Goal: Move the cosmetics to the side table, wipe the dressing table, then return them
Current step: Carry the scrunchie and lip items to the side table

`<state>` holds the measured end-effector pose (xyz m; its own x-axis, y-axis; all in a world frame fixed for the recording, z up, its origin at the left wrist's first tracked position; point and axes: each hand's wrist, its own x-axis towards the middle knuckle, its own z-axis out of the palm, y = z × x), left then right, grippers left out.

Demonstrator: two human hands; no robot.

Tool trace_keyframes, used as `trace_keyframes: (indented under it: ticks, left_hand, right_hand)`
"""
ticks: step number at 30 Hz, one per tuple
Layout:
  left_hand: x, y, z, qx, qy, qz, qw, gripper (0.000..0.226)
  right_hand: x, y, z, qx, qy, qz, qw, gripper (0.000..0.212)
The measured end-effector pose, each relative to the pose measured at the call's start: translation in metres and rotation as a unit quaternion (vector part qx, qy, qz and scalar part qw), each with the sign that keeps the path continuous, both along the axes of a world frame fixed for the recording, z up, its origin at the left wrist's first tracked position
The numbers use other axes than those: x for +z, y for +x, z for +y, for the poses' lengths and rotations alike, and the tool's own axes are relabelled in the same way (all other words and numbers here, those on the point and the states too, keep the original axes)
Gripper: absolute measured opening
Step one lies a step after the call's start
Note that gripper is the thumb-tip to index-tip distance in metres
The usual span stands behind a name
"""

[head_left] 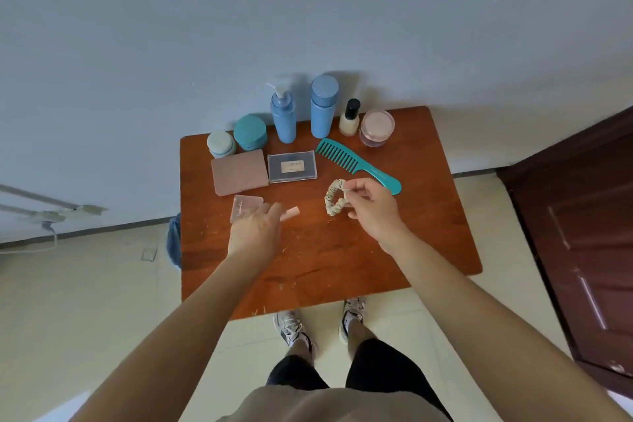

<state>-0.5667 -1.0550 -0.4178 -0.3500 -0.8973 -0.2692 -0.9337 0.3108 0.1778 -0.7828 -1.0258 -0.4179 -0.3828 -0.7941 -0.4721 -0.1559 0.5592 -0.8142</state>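
On the brown wooden table (394,250) stand two blue bottles (283,115), a small cream bottle with a black cap (349,118), a pink jar (376,128) and two teal jars (250,132). A pink flat case (239,172), a dark palette (292,166) and a teal comb (356,163) lie in front of them. My right hand (373,209) pinches a cream scrunchie (334,197) just above the table. My left hand (258,228) is closed on a small pink tube (291,212), beside a clear pink compact (245,207).
Pale crumbs and scratches dot the table's front half. A dark brown door (582,233) stands to the right. A blue bin (174,243) sits at the table's left edge, with a white cable and rack on the far left. My feet are under the front edge.
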Motion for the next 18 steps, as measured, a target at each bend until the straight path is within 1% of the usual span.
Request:
trace_keyframes:
  ticks: [2, 4, 6, 7, 9, 12, 14, 16, 18]
  left_hand:
    - [-0.011, -0.006, -0.013, -0.002, 0.002, -0.005, 1.0, 0.032]
    - [-0.02, -0.013, -0.021, 0.003, 0.008, -0.012, 1.0, 0.033]
    - [-0.028, -0.02, -0.026, 0.019, 0.031, -0.011, 0.999, 0.038]
    - [-0.032, -0.023, -0.028, 0.029, 0.043, -0.007, 0.999, 0.042]
    - [-0.038, -0.027, -0.031, 0.044, 0.055, -0.004, 0.998, 0.047]
    - [-0.044, -0.03, -0.033, 0.054, 0.052, -0.001, 0.997, 0.044]
    - [-0.045, -0.03, -0.033, 0.049, 0.047, 0.0, 0.998, 0.044]
    - [-0.044, -0.029, -0.033, 0.043, 0.037, 0.001, 0.998, 0.044]
    - [-0.038, -0.026, -0.035, 0.049, 0.017, 0.012, 0.999, 0.04]
  right_hand:
    - [-0.014, -0.003, -0.011, 0.007, 0.005, 0.005, 1.0, 0.015]
    - [-0.034, -0.011, -0.015, 0.067, 0.012, 0.096, 0.993, 0.022]
    - [-0.051, -0.019, -0.012, 0.14, 0.027, 0.193, 0.971, 0.031]
    - [-0.056, -0.021, -0.01, 0.162, 0.027, 0.217, 0.962, 0.034]
    - [-0.06, -0.023, -0.009, 0.187, 0.022, 0.236, 0.953, 0.039]
    - [-0.059, -0.025, -0.011, 0.238, 0.026, 0.252, 0.938, 0.047]
    - [-0.058, -0.027, -0.014, 0.27, 0.026, 0.244, 0.931, 0.052]
    - [-0.054, -0.03, -0.02, 0.278, 0.015, 0.227, 0.933, 0.051]
    - [-0.049, -0.034, -0.025, 0.264, -0.008, 0.225, 0.938, 0.045]
